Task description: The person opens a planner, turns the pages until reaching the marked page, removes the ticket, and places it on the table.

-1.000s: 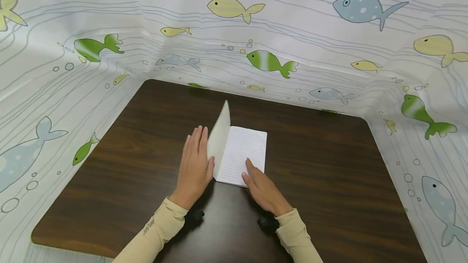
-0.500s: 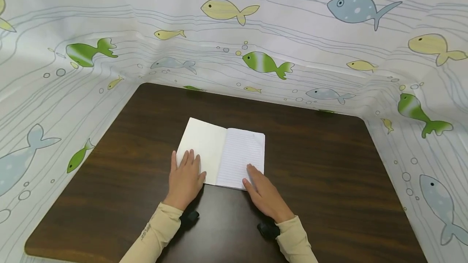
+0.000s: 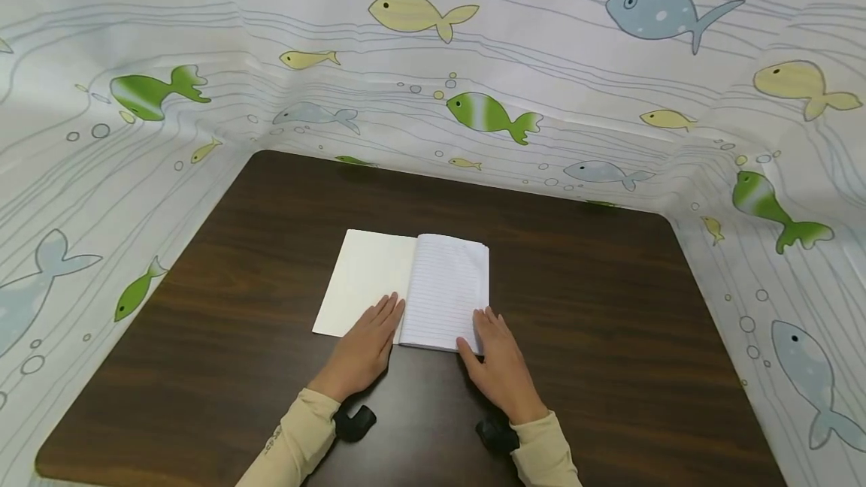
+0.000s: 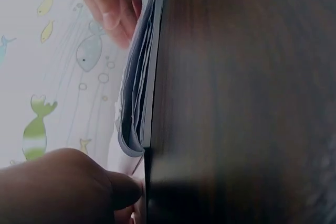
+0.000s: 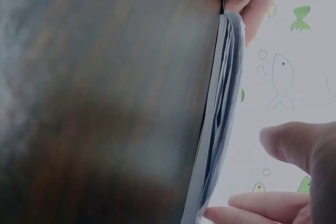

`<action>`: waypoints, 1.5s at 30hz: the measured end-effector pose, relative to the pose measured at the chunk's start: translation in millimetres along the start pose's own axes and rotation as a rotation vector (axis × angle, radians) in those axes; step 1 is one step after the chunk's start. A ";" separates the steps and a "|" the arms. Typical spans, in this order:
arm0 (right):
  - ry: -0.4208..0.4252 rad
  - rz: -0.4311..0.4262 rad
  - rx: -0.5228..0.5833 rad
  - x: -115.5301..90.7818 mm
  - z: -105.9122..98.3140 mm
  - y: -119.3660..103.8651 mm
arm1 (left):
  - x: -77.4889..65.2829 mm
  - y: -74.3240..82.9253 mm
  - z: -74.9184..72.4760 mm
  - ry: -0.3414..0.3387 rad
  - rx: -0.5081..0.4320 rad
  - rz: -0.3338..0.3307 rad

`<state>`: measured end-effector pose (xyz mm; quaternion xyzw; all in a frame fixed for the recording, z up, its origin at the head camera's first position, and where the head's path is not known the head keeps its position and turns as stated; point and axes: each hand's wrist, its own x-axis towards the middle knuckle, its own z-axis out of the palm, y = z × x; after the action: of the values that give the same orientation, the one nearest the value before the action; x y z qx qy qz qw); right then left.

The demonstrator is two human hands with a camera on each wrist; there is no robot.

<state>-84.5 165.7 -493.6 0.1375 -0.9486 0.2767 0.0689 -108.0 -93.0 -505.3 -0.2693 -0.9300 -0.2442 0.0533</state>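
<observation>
A notebook (image 3: 448,288) lies spread on the table, its ruled page on the right and its blank inside cover (image 3: 361,276) flat on the left. My left hand (image 3: 361,352) rests on that cover with straight fingers, their tips beside the spine. At the lower right corner of the ruled page, my right hand (image 3: 502,367) has its thumb over the page and its fingers along the right edge. Seen edge-on in the left wrist view, the page block (image 4: 137,82) shows slightly wavy, parted sheets. The right wrist view shows the right thumb (image 5: 289,142) held apart from the fingers.
The dark wooden table (image 3: 595,307) has rounded corners. A white curtain (image 3: 561,66) printed with fish stands round its back and sides. Black wrist devices (image 3: 355,424) sit under both wrists, close over the table.
The front cover, half raised a second ago, was laid down flat to the left. My left hand then slid right across it to the spine. My right hand shifted slightly toward the page's right edge.
</observation>
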 end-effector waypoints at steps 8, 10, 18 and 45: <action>0.033 -0.068 -0.037 3.6 2.5 -4.8 | 0.3 -0.9 -3.7 -0.094 -0.167 -0.108; 0.029 -0.083 -0.025 4.8 3.5 -6.6 | -0.3 -2.3 -4.9 -0.121 -0.196 -0.131; -0.003 -0.140 0.018 11.1 11.4 -13.3 | -1.9 -8.5 -7.2 -0.080 -0.306 -0.156; -0.001 0.177 0.529 14.7 3.6 -5.3 | -4.6 7.6 4.2 0.384 -0.092 -0.187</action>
<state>-97.1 156.2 -491.0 0.0673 -0.8517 0.5196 0.0055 -99.9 -87.6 -506.8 -0.1327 -0.9117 -0.3369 0.1943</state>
